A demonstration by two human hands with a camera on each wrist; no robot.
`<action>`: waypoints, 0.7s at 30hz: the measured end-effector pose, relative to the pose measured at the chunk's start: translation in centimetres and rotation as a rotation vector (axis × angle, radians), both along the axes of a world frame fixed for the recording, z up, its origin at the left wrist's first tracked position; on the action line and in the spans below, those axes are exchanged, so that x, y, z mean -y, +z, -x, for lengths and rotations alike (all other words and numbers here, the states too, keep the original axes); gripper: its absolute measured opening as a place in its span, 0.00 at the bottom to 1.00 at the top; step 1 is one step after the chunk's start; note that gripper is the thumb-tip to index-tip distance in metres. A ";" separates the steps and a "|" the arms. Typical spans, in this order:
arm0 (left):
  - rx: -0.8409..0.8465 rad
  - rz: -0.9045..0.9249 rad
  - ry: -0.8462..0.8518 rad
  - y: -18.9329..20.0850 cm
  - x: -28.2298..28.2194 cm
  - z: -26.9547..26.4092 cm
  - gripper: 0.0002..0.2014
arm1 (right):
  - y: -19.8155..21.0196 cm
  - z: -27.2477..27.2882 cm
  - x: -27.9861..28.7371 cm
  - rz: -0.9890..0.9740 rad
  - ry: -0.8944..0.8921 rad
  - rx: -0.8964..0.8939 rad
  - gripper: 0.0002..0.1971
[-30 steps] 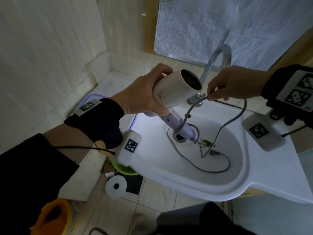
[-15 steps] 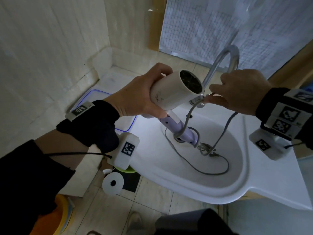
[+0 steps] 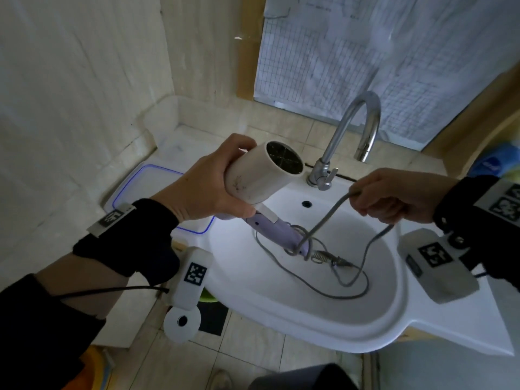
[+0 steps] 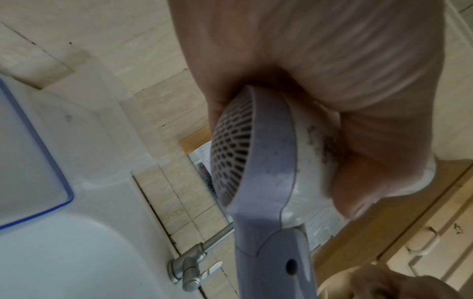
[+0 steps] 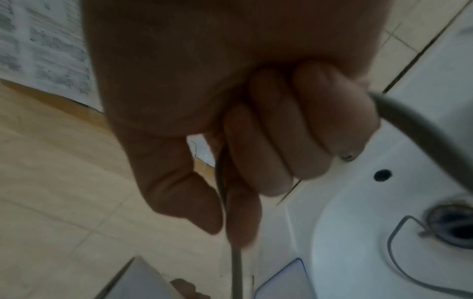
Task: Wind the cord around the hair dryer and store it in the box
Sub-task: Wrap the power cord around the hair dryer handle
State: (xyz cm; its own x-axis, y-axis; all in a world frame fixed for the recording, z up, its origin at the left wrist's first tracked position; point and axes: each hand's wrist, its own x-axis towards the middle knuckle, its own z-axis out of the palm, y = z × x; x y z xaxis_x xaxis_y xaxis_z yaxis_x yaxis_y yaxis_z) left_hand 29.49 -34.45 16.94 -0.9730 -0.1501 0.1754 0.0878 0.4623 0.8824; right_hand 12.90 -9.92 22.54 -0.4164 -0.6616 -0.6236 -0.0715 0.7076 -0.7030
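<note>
My left hand (image 3: 208,187) grips the white barrel of the hair dryer (image 3: 259,175) above the white sink (image 3: 309,322); its lilac handle (image 3: 278,232) points down into the basin. In the left wrist view the hair dryer (image 4: 258,161) shows its rear grille under my curled fingers (image 4: 363,182). The grey cord (image 3: 326,218) loops once round the handle's end and rises to my right hand (image 3: 385,198), which grips it. Its slack lies coiled in the basin. The right wrist view has my fingers (image 5: 286,129) closed round the cord (image 5: 235,271). A clear box (image 3: 157,187) with a blue rim sits left of the sink.
A chrome tap (image 3: 351,142) arches over the back of the sink, close behind the dryer. Tiled walls close in on the left. On the floor below stand an orange container (image 3: 90,370) and a green object (image 3: 208,296). A blue item (image 3: 498,161) sits at far right.
My right hand has pulled the cord away from the dryer's barrel to the right. The left hand keeps the dryer in about the same place over the sink.
</note>
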 end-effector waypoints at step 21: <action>0.139 -0.936 -0.186 -4.2 -2.4 1.0 0.48 | -2.4 -0.9 2.4 0.113 0.221 -0.134 0.15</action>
